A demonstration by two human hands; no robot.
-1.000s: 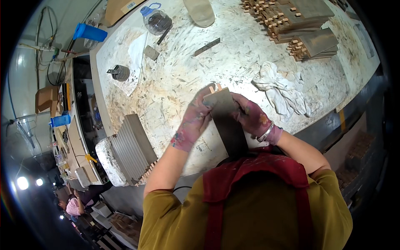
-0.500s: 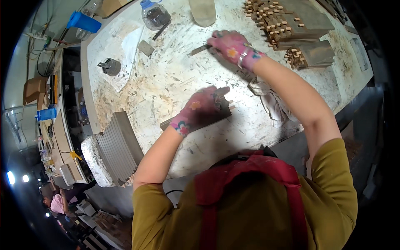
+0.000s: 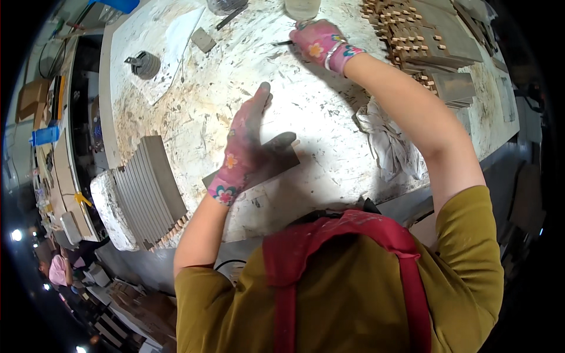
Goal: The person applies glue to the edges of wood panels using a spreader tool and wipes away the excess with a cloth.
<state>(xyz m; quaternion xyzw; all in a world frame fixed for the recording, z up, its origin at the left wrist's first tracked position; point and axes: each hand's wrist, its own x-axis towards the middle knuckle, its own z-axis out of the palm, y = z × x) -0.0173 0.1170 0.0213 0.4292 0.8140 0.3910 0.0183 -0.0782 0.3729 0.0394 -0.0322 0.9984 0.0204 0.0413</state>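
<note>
My left hand (image 3: 240, 150), in a pink flowered glove with dark-stained fingers, is open over a flat dark grey board (image 3: 283, 165). Its thumb and fingers spread wide apart, and the palm covers much of the board. A light wooden dowel end shows at the board's right end. Farther away, near the table's far side, my right hand (image 3: 318, 44) wears a matching glove and is closed around a thin dark strip-like tool (image 3: 282, 43). Only the tool's tip sticks out to the left; the fingers hide the rest.
At left, a row of grey boards (image 3: 150, 188) with dowels leans by a white foam block (image 3: 107, 206). Stacked doweled boards (image 3: 450, 50) lie far right, near a crumpled white cloth (image 3: 391, 144). A dark bottle (image 3: 145, 65), small grey block (image 3: 203, 40) and cloudy container (image 3: 303, 8) stand beyond.
My left hand has opened its fingers and shifted left with the board under it. My right hand, still closed on the tool, has moved slightly farther away. The whole view has shifted a little.
</note>
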